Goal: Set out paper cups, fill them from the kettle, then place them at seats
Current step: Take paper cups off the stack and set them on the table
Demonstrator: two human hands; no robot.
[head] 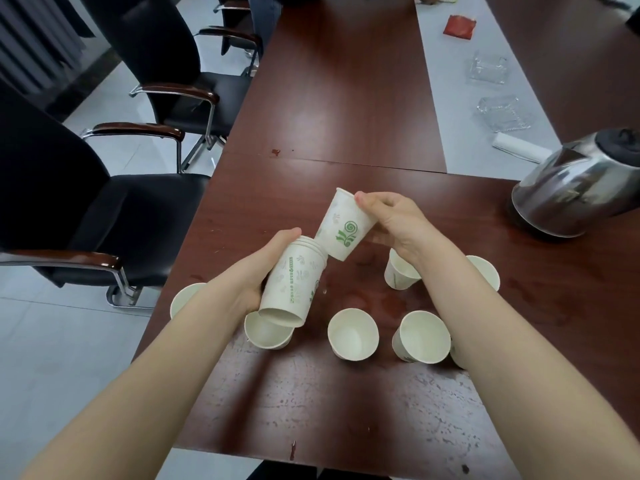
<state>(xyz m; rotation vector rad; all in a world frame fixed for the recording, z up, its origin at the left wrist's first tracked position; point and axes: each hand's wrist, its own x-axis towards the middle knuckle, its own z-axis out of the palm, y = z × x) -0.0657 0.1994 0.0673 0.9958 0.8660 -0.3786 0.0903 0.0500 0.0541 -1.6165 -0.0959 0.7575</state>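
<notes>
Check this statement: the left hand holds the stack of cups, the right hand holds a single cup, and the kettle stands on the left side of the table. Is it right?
No. The head view shows the kettle on the right side of the table. The left hand does hold the stack of cups, and the right hand a single cup.

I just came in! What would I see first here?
The left hand grips a stack of cups mid-table, while the right hand holds one cup at the stack's top. Below them empty cups stand on the table, and a shiny kettle sits at the right.
</notes>
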